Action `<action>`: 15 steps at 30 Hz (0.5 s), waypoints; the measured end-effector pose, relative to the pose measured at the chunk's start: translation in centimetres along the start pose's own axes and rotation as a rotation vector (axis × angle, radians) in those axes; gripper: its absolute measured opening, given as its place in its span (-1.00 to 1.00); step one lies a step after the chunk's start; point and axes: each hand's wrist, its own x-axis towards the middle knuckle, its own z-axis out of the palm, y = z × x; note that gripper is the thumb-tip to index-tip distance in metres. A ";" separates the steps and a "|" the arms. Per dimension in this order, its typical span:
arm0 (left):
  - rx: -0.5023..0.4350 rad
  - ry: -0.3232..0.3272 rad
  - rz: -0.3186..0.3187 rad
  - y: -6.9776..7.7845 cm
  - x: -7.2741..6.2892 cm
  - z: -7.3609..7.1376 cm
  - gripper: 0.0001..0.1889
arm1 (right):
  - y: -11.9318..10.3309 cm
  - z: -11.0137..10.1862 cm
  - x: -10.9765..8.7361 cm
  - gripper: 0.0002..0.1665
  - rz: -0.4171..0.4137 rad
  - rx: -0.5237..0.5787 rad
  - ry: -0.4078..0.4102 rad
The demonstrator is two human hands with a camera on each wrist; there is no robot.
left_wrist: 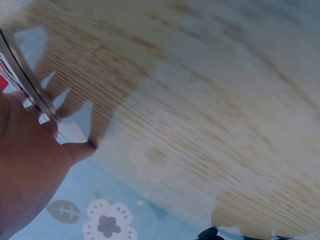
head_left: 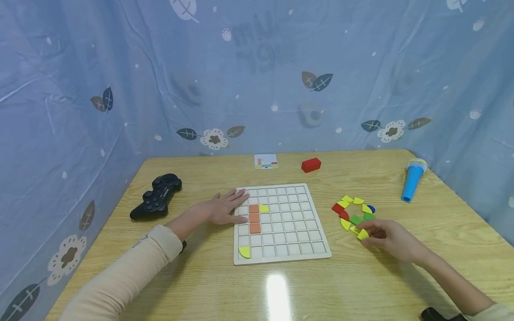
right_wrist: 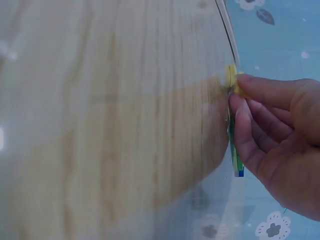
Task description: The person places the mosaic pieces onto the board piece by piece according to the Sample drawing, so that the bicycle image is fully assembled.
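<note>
My left hand [head_left: 225, 207] rests with outstretched fingers on the left edge of a white grid board [head_left: 283, 259]. Three orange squares [head_left: 254, 218] stand in a column of cells on the board. One yellow quarter-circle [head_left: 263, 208] lies beside the top square, another [head_left: 244, 252] in the near left corner cell. To the right of the board, my right hand [head_left: 395, 240] pinches a yellow quarter-circle tile [head_left: 362, 234] between thumb and fingers. It is at the near side of a loose ring of yellow, red [head_left: 340, 209], green [head_left: 355, 220] and blue [head_left: 371, 208] tiles.
A small printed pattern card [head_left: 266, 161] and a red block [head_left: 311, 165] lie behind the board. On the left is a black game controller [head_left: 157, 197]; on the far right, a blue toy microphone [head_left: 413, 179]. Blue patterned cloth [head_left: 257, 89] surrounds the wooden table [head_left: 201, 285].
</note>
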 end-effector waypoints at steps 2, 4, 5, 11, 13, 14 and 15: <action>-0.003 0.003 0.005 0.0 0.0 0.0 -0.12 | -0.3 0.1 0.2 -0.59 0.032 0.038 0.002; 0.001 0.003 0.003 -0.1 0.0 0.0 -0.12 | -0.7 0.1 0.5 -0.57 0.064 0.105 -0.005; 0.002 0.002 0.000 -0.1 0.0 0.0 -0.12 | -1.0 0.1 0.7 -0.56 0.072 0.121 -0.008; 0.007 0.008 0.003 -0.2 0.0 0.2 -0.12 | -2.7 0.5 2.3 -0.47 0.077 0.137 -0.053; 0.007 0.008 0.003 -0.2 0.0 0.2 -0.12 | -3.3 0.8 2.9 -0.50 0.090 0.181 -0.075; 0.009 0.010 0.005 -0.2 0.1 0.3 -0.12 | -3.6 1.0 3.2 -0.52 0.092 0.209 -0.091; 0.011 0.011 0.006 -0.2 0.1 0.3 -0.12 | -3.8 1.3 3.5 -0.55 0.098 0.239 -0.106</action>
